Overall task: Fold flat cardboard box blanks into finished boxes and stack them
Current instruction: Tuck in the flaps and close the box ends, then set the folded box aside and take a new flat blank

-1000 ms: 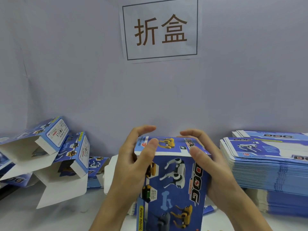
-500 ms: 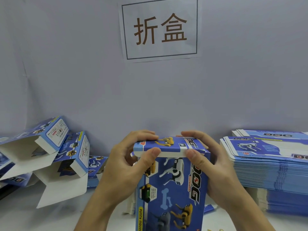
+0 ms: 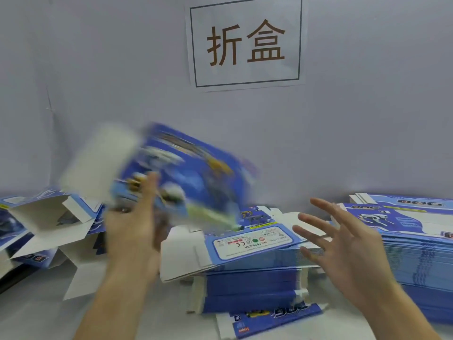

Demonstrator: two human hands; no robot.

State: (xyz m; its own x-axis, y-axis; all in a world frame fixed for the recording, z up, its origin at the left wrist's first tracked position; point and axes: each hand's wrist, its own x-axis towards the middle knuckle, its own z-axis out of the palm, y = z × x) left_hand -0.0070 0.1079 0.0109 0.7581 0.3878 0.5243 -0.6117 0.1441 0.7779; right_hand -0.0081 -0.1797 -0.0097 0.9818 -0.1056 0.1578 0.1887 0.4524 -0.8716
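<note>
Box (image 3: 176, 173) swung up-left, blurred, left hand (image 3: 132, 224) holding; right hand (image 3: 343, 244) fingers spread

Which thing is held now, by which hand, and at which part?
The left hand seems to hold the blurred box at its lower edge; the exact grip cannot be told. The right hand holds nothing, fingers spread.

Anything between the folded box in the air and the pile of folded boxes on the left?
Nothing visible does. The blurred folded box is above the left hand, and the pile of folded boxes lies open to its left.
</note>
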